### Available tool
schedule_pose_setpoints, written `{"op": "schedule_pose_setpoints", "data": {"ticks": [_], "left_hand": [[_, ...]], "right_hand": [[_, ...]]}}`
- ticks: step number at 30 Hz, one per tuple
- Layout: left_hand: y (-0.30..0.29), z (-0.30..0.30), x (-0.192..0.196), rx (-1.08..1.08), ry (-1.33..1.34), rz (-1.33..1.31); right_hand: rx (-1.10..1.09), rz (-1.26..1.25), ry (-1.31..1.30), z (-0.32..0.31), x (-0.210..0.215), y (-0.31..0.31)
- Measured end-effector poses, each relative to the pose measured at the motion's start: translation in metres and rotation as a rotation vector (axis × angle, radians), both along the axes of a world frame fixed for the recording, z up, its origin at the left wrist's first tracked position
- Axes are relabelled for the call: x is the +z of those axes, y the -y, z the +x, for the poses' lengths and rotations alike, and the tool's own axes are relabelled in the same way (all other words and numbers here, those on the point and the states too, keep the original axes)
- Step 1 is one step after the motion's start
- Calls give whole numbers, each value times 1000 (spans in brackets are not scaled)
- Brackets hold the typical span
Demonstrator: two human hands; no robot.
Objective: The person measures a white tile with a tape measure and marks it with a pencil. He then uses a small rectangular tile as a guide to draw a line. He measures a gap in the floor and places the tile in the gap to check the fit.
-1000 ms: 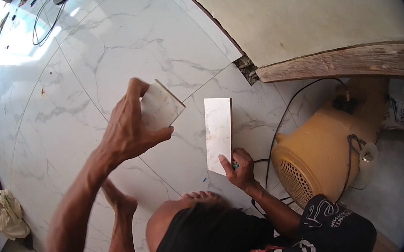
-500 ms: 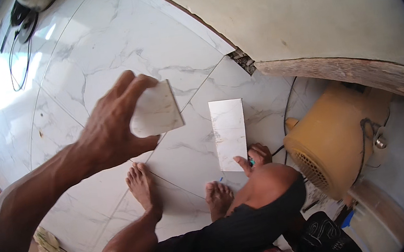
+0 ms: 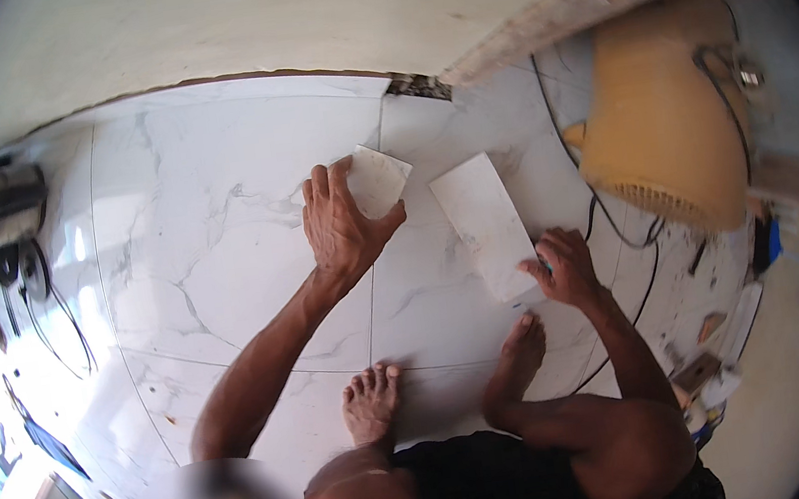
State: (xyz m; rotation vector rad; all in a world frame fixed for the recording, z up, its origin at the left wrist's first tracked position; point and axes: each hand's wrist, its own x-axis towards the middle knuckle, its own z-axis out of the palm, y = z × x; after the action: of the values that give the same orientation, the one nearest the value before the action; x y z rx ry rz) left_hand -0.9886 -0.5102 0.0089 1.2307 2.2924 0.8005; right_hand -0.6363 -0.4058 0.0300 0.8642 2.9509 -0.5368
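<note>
My left hand (image 3: 346, 221) grips a small, nearly square piece of white tile (image 3: 381, 180) by its edges, thumb on the near side and fingers on the far side. It is over the marbled floor, near the wall's foot. To its right is a longer rectangular strip of white tile (image 3: 484, 224), with faint marks on its face. My right hand (image 3: 569, 267) is closed at that strip's near right corner, thumb lying over the tile's edge. A bit of something green shows between its thumb and fingers; its kind is hidden.
A rough dark gap (image 3: 419, 85) breaks the white skirting along the wall. To the right stands a yellow machine housing (image 3: 668, 117) with a vented end, and a black cable (image 3: 641, 310) runs past my right arm. A corded power tool (image 3: 11, 212) rests at the far left.
My view has turned, bringing the wall across the top. My left hand with the small tile piece is nearer the wall's gap and the long strip. My right hand remains at the strip's corner.
</note>
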Motion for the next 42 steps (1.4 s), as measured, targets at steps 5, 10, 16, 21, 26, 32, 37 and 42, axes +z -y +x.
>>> {"op": "schedule_pose_setpoints", "data": {"ticks": [5, 10, 16, 21, 26, 32, 37, 42], "left_hand": [[8, 12, -8, 48, -36, -15], [16, 22, -14, 36, -138, 98], [27, 25, -13, 32, -116, -25], [28, 35, -15, 66, -83, 21], [3, 22, -24, 69, -35, 396], [-57, 33, -32, 77, 40, 661], [-85, 40, -43, 121, 52, 805], [-99, 51, -53, 211, 106, 794]], "right_hand": [[-30, 116, 48, -4, 2, 13], [-35, 134, 123, 1, -3, 21], [90, 318, 170, -8, -8, 25], [68, 270, 267, -5, -3, 26], [57, 143, 326, -25, 47, 25], [125, -70, 428, -15, 154, 43], [41, -204, 435, -18, 171, 56], [-79, -52, 294, -9, 106, 50]]}}
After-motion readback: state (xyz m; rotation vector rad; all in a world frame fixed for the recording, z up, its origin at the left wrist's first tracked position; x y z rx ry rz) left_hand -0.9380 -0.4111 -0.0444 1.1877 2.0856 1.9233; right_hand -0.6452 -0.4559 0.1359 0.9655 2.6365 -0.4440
